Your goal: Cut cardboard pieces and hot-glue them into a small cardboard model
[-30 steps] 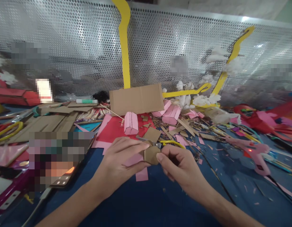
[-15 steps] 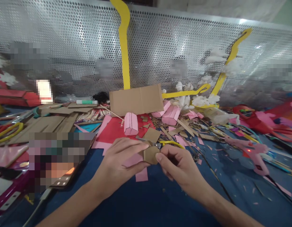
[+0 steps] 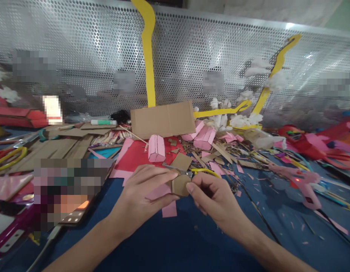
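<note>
Head view: my left grip and right grip pinch one small, many-sided brown cardboard piece; yellow-handled metal scissors sit just behind.

The person's left hand and right hand are bare, as are the forearms, slim and tapering towards narrow wrists.

Room nearside, scissors behind held cardboard
</note>
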A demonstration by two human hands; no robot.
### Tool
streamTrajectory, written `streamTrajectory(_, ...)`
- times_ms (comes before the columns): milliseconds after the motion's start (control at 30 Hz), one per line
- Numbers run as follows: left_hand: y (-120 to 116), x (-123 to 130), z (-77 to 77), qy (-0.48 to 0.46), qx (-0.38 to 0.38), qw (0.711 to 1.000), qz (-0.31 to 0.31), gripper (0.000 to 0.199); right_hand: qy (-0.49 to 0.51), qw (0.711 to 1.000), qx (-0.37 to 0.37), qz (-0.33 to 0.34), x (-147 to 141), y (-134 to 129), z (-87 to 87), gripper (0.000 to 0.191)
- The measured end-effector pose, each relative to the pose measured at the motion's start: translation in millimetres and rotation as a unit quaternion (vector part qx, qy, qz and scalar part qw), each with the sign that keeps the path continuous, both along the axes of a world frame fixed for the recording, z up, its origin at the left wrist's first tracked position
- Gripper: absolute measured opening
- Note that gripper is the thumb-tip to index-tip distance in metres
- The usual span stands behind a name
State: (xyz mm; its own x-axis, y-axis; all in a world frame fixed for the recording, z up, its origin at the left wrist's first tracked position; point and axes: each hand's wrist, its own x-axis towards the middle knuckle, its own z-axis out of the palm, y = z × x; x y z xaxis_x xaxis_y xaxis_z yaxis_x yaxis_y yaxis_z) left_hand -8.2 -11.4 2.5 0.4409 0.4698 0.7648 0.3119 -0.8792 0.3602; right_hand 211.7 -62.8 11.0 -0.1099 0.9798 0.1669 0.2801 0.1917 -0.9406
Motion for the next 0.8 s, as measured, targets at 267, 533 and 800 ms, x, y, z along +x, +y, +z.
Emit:
streamTrajectory(267,-1.1,1.4,0.7,-0.005,0.005,1.000,-0.002,0.033,0.005,1.000,-0.014,0.006,-0.8,0.5,-0.1,0.038)
streamTrajectory(533,-2.4,1.5,0.8,-0.007,-0.022,1.000,0.009,0.033,0.055,0.997,-0.044,0.017,-1.6,1.1,-1.6,0.042)
streamTrajectory(800,-2.4,3.6,3.0,0.023,-0.177,0.984,0.010,0.036,0.165,0.984,-0.047,0.037,0.2,4.4,-4.9,0.045)
